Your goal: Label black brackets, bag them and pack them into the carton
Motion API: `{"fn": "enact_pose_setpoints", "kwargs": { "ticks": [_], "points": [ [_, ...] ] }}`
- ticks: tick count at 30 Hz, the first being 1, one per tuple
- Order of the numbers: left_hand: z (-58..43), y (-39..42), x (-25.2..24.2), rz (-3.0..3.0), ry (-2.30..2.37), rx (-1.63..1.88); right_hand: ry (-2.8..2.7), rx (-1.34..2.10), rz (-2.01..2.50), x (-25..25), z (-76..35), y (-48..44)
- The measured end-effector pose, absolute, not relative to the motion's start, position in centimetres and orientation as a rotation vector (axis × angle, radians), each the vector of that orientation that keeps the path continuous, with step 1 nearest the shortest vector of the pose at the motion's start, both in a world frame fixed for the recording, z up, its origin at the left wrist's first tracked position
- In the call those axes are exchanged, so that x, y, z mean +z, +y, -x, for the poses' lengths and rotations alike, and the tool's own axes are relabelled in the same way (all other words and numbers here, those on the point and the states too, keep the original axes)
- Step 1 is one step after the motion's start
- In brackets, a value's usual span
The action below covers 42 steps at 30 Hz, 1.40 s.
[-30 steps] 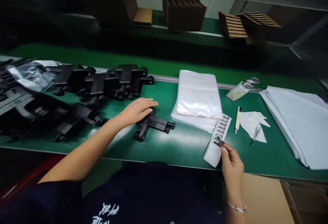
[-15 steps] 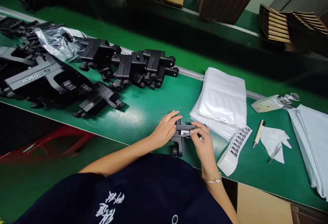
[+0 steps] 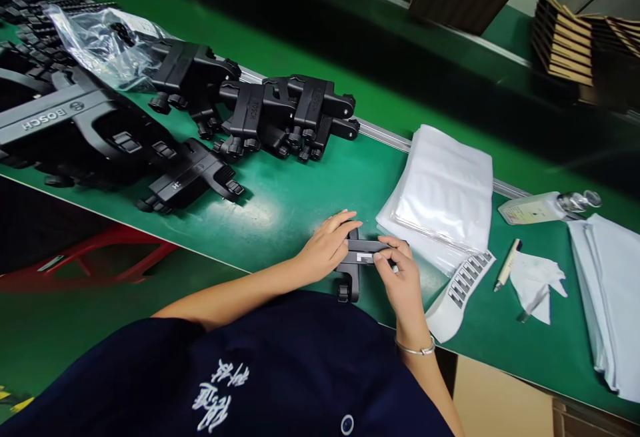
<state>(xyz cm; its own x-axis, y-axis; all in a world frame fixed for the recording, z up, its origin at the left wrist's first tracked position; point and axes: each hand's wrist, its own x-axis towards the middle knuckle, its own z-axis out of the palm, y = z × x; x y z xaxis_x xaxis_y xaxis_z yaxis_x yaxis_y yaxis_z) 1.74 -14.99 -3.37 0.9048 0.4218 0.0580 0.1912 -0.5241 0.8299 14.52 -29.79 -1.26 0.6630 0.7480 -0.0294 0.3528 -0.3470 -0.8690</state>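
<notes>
A black plastic bracket [image 3: 354,280] lies on the green bench right in front of me. My left hand [image 3: 324,249] grips its left side, fingers stretched over the top. On the bracket's flat bar sits a small white label [image 3: 365,258] with dark print. My right hand [image 3: 401,275] pinches that label's right end between thumb and forefinger, while its other fingers rest along the bar and hide its right end. To the right of this hand, a curled strip of printed labels [image 3: 466,281] lies partly on the clear plastic bags [image 3: 445,190].
Several black brackets [image 3: 253,113] and larger BOSCH-marked frames [image 3: 47,117] crowd the left side. At right lie a bottle [image 3: 533,209], a marker pen [image 3: 509,263], torn white paper [image 3: 537,275] and folded white sheets [image 3: 613,290]. Cardboard dividers [image 3: 565,43] stand behind.
The camera view has shifted slightly. Both hands remain at the bracket in nearly the same pose, with the right thumb and forefinger still at the label's end.
</notes>
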Motion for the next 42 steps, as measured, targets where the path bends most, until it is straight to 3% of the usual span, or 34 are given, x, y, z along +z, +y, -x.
{"fn": "enact_pose_setpoints", "kwargs": {
  "ticks": [13, 16, 19, 30, 42],
  "points": [
    [-1.4, -15.0, -3.1, -2.168, 0.456, 0.361, -0.932, 0.512, 1.997, -0.9, -14.6, -29.8],
    [-0.5, -14.6, -3.0, -2.252, 0.278, 0.416, -0.995, 0.481, 2.010, -0.9, -14.3, -29.7],
    [0.2, -13.6, -2.5, -2.271, 0.034, 0.291, -1.039, 0.461, 2.021, -0.8, -14.6, -30.1],
    [-2.4, -9.4, 0.1, -1.988, -0.173, 0.035, -1.289, 0.710, 1.939, -1.1, -18.9, -33.5],
    [-4.5, -11.7, 0.4, -2.705, -0.626, 0.045, -1.388, 0.565, 1.917, -2.0, -18.8, -33.5]
  ]
}}
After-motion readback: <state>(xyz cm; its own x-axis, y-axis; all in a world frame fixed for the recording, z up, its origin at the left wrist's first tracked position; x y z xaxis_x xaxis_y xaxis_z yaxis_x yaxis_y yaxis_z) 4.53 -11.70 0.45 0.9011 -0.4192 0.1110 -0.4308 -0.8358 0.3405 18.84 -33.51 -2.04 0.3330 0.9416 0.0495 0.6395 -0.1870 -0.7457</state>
